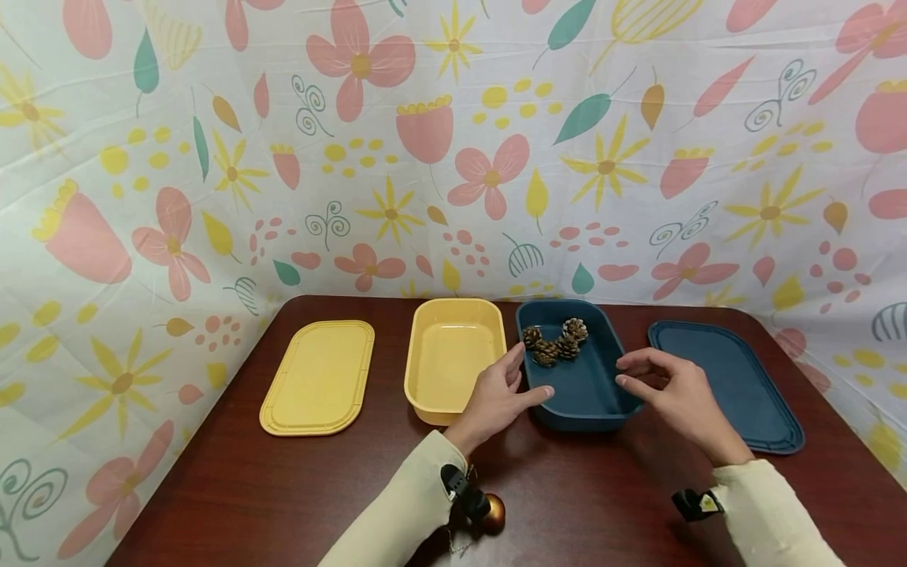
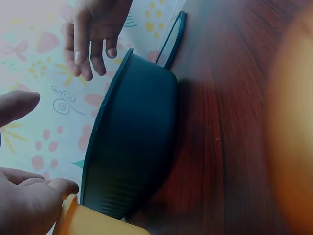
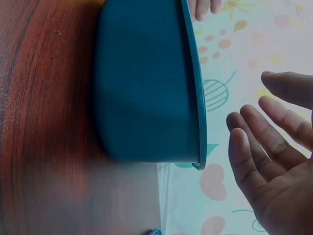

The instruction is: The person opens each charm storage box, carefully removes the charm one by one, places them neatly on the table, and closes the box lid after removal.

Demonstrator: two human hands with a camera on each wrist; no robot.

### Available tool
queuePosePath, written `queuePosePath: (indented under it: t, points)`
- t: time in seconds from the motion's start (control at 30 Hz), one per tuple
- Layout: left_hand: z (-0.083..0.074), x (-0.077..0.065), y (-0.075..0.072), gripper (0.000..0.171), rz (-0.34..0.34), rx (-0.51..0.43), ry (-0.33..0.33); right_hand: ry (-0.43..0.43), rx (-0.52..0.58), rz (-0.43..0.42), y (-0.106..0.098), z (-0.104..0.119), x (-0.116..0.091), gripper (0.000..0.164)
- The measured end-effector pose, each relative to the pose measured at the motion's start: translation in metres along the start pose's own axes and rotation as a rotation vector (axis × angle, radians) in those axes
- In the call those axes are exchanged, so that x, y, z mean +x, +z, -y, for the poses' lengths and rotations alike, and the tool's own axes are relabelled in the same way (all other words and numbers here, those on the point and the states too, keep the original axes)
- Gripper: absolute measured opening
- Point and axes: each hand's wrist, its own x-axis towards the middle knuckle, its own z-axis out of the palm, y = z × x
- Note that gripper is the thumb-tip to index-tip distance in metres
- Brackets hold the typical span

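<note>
On the counter [image 1: 581, 504] stands the blue box [image 1: 577, 420], with the yellow box [image 1: 453, 362] at its nine o'clock and the blue lid [image 1: 730, 386] at three. The left hand [image 1: 497, 399] is spread at its eight o'clock; the right hand [image 1: 679, 398], at four, has fingers loosely bent, thumb apart. Pine cones [image 1: 567, 346] lie inside the blue box, toward eleven o'clock.

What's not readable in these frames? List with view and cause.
Head: near-right corner of the yellow bin, behind the left hand.
Head: part of the blue lid, behind the right hand.
Head: part of the copper ball, behind the black wrist strap.
Both wrists: pine cones, not visible; blue bin shows only its outside.
Left wrist: orange shape, blurred, cut by the right edge; identity unclear.
</note>
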Motion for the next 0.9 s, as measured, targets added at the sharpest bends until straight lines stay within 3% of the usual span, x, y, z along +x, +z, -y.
queuePosePath:
  t: [0.4,0.73,0.9]
  points:
    - [-0.007,0.007,-0.003,0.084,0.039,-0.005,-0.044,-0.007,-0.007,0.001,-0.002,0.001,0.004,0.022]
    - [-0.016,0.014,-0.001,0.082,-0.036,-0.038,-0.117,-0.004,-0.028,0.002,-0.003,0.005,0.012,0.022]
    - [-0.015,0.017,0.003,0.086,-0.078,0.031,-0.157,0.000,-0.041,0.007,-0.005,0.005,0.016,0.021]
